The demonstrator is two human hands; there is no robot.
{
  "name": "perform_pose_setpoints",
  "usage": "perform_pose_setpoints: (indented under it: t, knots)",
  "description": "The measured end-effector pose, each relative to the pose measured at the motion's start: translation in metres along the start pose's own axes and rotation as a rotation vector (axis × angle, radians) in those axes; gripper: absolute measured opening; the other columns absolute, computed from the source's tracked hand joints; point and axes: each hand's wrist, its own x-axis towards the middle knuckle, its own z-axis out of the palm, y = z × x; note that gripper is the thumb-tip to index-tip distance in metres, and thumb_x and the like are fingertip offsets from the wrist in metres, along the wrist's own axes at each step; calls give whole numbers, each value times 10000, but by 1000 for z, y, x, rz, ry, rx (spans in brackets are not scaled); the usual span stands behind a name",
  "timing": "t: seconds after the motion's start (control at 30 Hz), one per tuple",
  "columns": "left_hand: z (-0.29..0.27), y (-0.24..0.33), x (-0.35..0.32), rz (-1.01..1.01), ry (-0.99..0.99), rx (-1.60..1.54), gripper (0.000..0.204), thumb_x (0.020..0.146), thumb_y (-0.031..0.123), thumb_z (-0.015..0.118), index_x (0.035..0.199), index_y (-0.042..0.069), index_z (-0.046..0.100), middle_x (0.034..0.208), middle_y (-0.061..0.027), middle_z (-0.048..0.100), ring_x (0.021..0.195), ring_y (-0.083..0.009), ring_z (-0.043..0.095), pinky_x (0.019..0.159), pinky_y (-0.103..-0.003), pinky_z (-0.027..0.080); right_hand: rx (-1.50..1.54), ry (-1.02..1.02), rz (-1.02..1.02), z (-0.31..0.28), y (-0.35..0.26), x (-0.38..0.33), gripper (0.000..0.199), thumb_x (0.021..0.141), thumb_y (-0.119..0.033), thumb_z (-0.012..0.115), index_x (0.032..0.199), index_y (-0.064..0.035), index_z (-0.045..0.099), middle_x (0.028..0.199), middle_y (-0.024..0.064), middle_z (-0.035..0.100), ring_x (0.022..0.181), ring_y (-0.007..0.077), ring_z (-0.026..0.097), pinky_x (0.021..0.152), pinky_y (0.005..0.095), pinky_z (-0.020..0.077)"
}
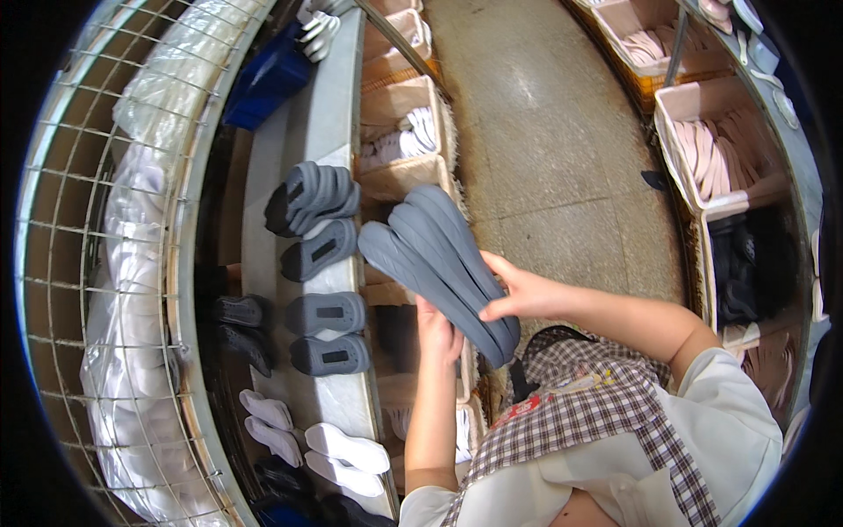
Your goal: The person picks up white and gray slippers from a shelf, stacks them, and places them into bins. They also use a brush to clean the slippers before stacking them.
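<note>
A bundle of grey soles (pixel 430 259) is in both hands, in the middle of the scene, just right of the pale bench (pixel 327 114). Its long axis slants from far left to near right, so the fanned, rounded ends point away from the body and toward the bench, while the narrower gathered end sits near the checked apron (pixel 580 386). The right hand (pixel 518 290) reaches in from the right and grips the bundle along its right edge, thumb pressed on the upper face and a finger at the side; its other fingers are hidden. The left hand (pixel 437 334) comes up from the near side and is closed around the left edge, partly beneath, with some fingertips out of sight. Neither hand stands open, and the left one is nearer the bench. On the bench, left of the bundle, lie an overlapping grey group (pixel 320 198), a single grey sole (pixel 320 250) and a grey pair (pixel 328 334). The bundle's far-left ends appear close to the single sole; whether they touch, I cannot tell. White soles (pixel 347 448) lie nearer.
</note>
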Motion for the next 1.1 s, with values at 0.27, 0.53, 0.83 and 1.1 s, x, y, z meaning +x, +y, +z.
perform_pose_setpoints:
  t: [0.27,0.53,0.83,1.1]
  knots:
    - [0,2,-6,43,61,93,481,894,151,605,1319,18,423,1268,-107,523,1137,-234,526,957,-373,459,-422,32,-240,-10,30,-1,984,714,-77,727,1465,-7,96,1438,200,218,1343,305,265,1103,394,252]
    - [7,-1,-10,67,47,146,442,925,187,563,1323,52,427,1284,-97,505,1142,-224,513,965,-367,443,-572,59,-312,-11,19,-10,919,702,-110,692,1449,-5,168,1413,238,281,1338,356,276,1102,400,254]
    - [13,1,-19,51,71,113,459,913,196,582,1321,58,425,1295,-76,490,1165,-212,493,972,-359,423,-655,110,-447,-8,24,-11,809,731,-24,628,1435,-82,234,1285,212,361,1276,373,356,1030,386,362]
    - [42,21,-49,210,-82,715,359,924,176,538,1254,49,475,1181,-57,543,1084,-184,521,906,-277,429,-713,-51,-701,-30,-2,16,402,817,-29,547,1217,-57,520,1258,149,537,1148,283,521,935,385,440]
